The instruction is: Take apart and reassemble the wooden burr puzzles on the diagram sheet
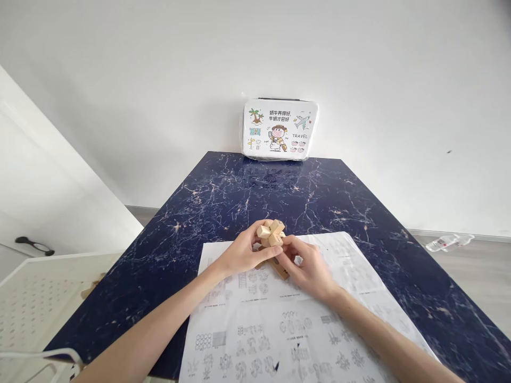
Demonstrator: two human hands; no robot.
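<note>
Both hands meet over the near part of the table around a wooden burr puzzle [272, 232] made of interlocking pale blocks. My left hand [249, 250] wraps it from the left, fingers behind and thumb in front. From the right, my right hand [305, 266] pinches at the puzzle's lower right side with thumb and index finger. Just under the hands, a darker brown wooden piece [280, 270] shows in part; how it is joined or supported is hidden. Beneath lies a large white instruction sheet [287, 314] printed with small line diagrams.
A white case [279, 130] with cartoon prints stands at the table's far edge against the wall. The dark blue marbled table [223, 197] narrows away from me. A white perforated surface [35, 298] is at lower left. A clear plastic item [443, 243] lies on the floor at right.
</note>
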